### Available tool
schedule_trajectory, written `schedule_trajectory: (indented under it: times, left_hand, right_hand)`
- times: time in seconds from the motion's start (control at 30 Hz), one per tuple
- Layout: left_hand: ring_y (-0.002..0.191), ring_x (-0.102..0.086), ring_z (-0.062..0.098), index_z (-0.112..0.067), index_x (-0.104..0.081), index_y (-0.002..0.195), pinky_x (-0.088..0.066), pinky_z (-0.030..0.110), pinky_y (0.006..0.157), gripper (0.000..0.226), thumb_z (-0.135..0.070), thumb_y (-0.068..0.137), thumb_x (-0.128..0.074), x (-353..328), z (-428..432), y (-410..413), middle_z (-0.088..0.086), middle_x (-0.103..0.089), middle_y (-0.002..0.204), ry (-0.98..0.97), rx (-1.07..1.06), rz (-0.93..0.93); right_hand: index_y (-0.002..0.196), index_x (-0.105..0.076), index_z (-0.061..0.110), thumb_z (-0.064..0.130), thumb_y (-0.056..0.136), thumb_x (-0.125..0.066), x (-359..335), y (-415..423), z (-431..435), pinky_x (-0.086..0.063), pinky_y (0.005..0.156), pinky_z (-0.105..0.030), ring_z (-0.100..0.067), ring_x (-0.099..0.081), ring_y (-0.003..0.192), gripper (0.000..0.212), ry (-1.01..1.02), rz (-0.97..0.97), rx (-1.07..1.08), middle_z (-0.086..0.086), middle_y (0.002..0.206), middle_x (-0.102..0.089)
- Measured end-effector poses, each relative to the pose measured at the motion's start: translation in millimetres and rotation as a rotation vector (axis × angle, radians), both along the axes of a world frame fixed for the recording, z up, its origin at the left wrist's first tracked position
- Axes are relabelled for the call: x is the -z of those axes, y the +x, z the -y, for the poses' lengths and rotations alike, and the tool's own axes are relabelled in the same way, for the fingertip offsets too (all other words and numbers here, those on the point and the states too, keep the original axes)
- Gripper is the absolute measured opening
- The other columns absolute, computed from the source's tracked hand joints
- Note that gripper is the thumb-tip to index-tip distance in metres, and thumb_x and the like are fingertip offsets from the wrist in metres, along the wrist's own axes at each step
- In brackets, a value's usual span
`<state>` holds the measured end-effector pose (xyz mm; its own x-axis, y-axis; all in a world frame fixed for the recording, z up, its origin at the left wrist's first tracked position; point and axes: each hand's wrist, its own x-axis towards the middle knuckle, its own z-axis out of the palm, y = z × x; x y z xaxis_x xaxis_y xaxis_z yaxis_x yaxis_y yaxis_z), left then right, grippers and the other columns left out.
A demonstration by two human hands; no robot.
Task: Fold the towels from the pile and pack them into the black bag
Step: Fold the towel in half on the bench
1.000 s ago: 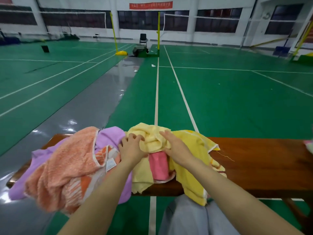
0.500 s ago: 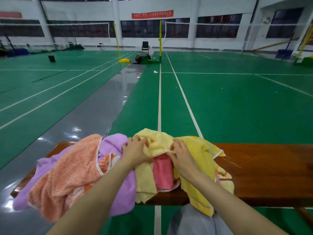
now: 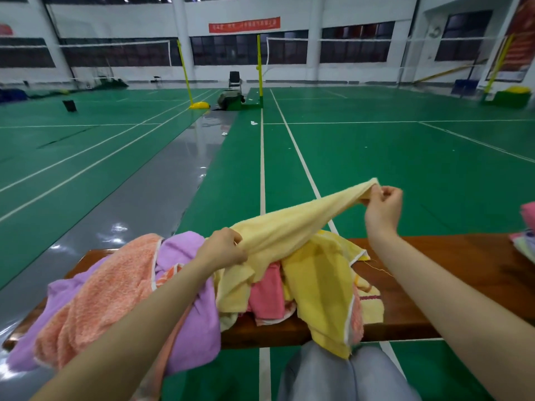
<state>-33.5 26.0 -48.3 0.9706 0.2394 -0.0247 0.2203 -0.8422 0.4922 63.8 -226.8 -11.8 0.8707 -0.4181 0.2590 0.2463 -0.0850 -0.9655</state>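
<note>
A pile of towels lies on a wooden bench (image 3: 434, 285): an orange towel (image 3: 110, 290), a purple towel (image 3: 185, 256), a pink towel (image 3: 266, 293) and a bright yellow towel (image 3: 321, 287) that hangs over the front edge. A pale yellow towel (image 3: 292, 224) stretches up from the pile. My right hand (image 3: 383, 209) pinches its raised corner above the bench. Lower down, at the top of the pile, my left hand (image 3: 223, 247) grips the same towel. The black bag is not in view.
More folded cloth in pink and pale green (image 3: 525, 238) sits at the bench's right end, cut by the frame edge. My knees in grey trousers (image 3: 341, 374) are under the bench front. Green court floor with white lines lies beyond.
Both hands were on top of the pile. My right hand has since lifted a corner of the pale yellow towel up and to the right, pulling it taut; my left hand stays at the pile.
</note>
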Motion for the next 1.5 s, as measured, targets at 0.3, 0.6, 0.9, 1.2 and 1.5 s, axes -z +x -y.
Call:
schedule_trajectory:
  times: [0.3, 0.6, 0.9, 1.2, 1.5]
  left_hand:
    - [0.066, -0.051, 0.006, -0.022, -0.065, 0.082, -0.04, 0.016, 0.058, 0.006, -0.024, 0.086, -0.062, -30, 5, -5, -0.007, -0.059, 0.073, -0.56, 0.158, 0.185]
    - [0.116, -0.051, 0.024, -0.016, -0.06, 0.122, -0.04, 0.031, 0.097, 0.037, -0.005, 0.091, -0.043, 3, 6, 23, 0.007, -0.056, 0.129, 0.026, -0.08, -0.017]
    - [0.103, -0.044, 0.013, -0.021, -0.045, 0.122, -0.043, 0.028, 0.089, 0.063, -0.053, 0.073, -0.067, 39, 76, -6, -0.005, -0.046, 0.117, 0.364, 0.487, 0.102]
    - [0.087, -0.048, 0.017, -0.015, -0.048, 0.113, -0.044, 0.03, 0.074, 0.036, -0.036, 0.085, -0.059, 29, 70, 4, 0.0, -0.054, 0.103, 0.3, 0.42, -0.041]
    - [0.068, -0.054, 0.006, -0.021, -0.064, 0.082, -0.041, 0.014, 0.062, 0.028, -0.044, 0.068, -0.059, -82, 11, 9, -0.007, -0.059, 0.074, -0.268, 0.384, 0.03]
  right_hand:
    - [0.102, -0.042, 0.011, 0.021, 0.098, -0.045, -7, 12, 79, -0.044, 0.097, -0.038, -0.02, -0.051, 0.096, 0.012, 0.157, -0.025, 0.27, -0.013, 0.111, -0.054]
    - [0.109, -0.061, -0.001, 0.022, 0.089, -0.061, -2, -6, 92, -0.034, 0.073, -0.028, -0.025, -0.051, 0.093, 0.03, -0.46, -0.27, -0.03, -0.018, 0.116, -0.061]
    - [0.103, -0.068, 0.004, 0.023, 0.089, -0.06, 10, -9, 90, -0.039, 0.078, -0.029, -0.022, -0.053, 0.097, 0.024, -0.609, -0.268, -0.163, -0.012, 0.112, -0.065]
    - [0.097, -0.068, 0.005, 0.014, 0.077, -0.072, 11, -5, 114, -0.043, 0.062, -0.027, -0.023, -0.058, 0.081, 0.022, -0.92, -0.427, -0.271, -0.013, 0.097, -0.066]
    - [0.083, -0.059, 0.006, 0.025, 0.085, -0.067, -46, 7, 132, -0.033, 0.06, -0.032, -0.024, -0.05, 0.078, 0.021, -0.857, -0.151, -0.241, -0.011, 0.082, -0.057]
